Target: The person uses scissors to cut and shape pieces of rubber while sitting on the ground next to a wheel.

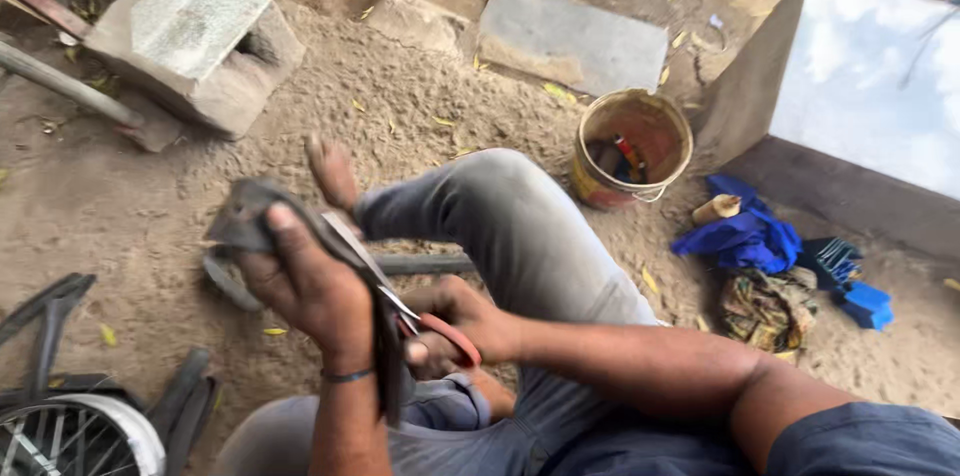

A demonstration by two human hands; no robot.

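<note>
1. The left hand (pixel 305 281) is raised over the sandy ground (pixel 400 106), its fingers curled and pinching a dark strip of rubber (pixel 250 221); the thumb lies across the top of the strip.
2. The rubber strip runs from the left hand down past the wrist, and its lower end hangs in front of the lap.
3. The right hand (pixel 455 331) holds a pair of scissors with red handles (pixel 400 306); its fingers are closed through and around the handles.
4. The scissor blades point up and to the left and meet the rubber strip just beside the left hand. Whether the blades are parted or closed on the strip cannot be told through the blur.
5. The person sits with bent legs in grey trousers, one bare foot (pixel 332 171) resting on the sand beyond the hands.
6. A worn yellow bucket (pixel 632 151) with tools inside stands to the right of the knee, near a blue cloth (pixel 745 236).
7. A concrete block (pixel 195 41) lies at upper left, and a bicycle wheel (pixel 75 436) shows at the lower left corner.
</note>
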